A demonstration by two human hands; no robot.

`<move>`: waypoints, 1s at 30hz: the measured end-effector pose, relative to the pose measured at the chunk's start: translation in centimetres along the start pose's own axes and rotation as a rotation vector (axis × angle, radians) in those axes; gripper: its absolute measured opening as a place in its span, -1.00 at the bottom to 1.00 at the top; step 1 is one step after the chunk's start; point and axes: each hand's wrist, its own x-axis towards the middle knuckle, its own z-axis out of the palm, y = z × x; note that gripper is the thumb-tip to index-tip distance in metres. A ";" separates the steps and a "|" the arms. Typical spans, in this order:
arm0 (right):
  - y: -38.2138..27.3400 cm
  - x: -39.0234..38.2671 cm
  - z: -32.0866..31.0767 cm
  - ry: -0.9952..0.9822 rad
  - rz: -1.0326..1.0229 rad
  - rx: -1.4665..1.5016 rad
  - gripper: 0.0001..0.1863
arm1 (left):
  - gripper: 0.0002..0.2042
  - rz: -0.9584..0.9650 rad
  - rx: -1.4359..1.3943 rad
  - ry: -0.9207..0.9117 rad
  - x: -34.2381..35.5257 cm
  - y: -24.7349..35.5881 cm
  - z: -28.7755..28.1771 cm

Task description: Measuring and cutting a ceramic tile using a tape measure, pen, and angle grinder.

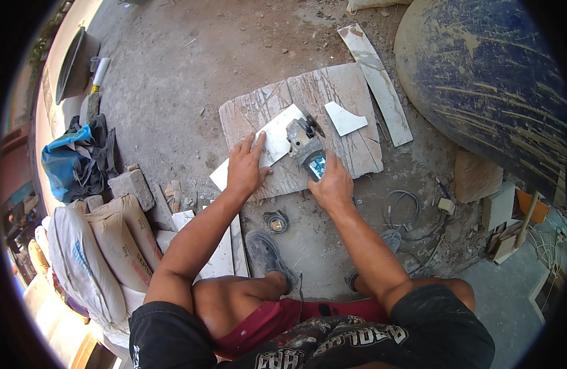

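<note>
My right hand (332, 186) is wrapped round the body of an angle grinder (304, 146). The grinder's dark disc (315, 126) stands on edge by the right end of a white tile strip (277, 130); whether it touches the tile I cannot tell. With fingers spread, my left hand (244, 165) lies flat on this strip and presses it to a scored stone slab (259, 109). The strip lies slantwise, its lower left end sticking out past the slab. To the right of the disc, a white tile offcut (345, 119) with a curved notch rests on the slab.
A long marbled tile strip (382, 86) lies along the slab's right side, near a big blue drum (480, 80). Full sacks (120, 240) and a concrete block (132, 189) stand on the left. A cable (401, 209) loops over the ground, and a small round object (275, 222) sits near my foot.
</note>
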 end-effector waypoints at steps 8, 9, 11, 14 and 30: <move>0.4 0.3 0.1 0.026 -0.025 0.001 -0.23 | -0.01 0.026 0.012 0.005 0.4 0.2 0.1; 0.4 0.1 0.1 0.025 -0.013 -0.002 -0.23 | -0.01 0.022 0.016 0.010 0.5 0.2 0.0; 0.5 -0.2 0.2 0.032 -0.032 -0.012 -0.23 | -0.02 0.024 0.022 0.018 0.0 0.0 0.1; 0.7 -0.4 0.0 -0.007 0.004 -0.013 -0.23 | -0.02 0.020 0.026 0.021 0.1 -0.2 0.4; 0.9 -0.3 -0.3 -0.011 -0.013 0.012 -0.21 | -0.01 -0.014 0.021 -0.029 0.4 0.2 0.1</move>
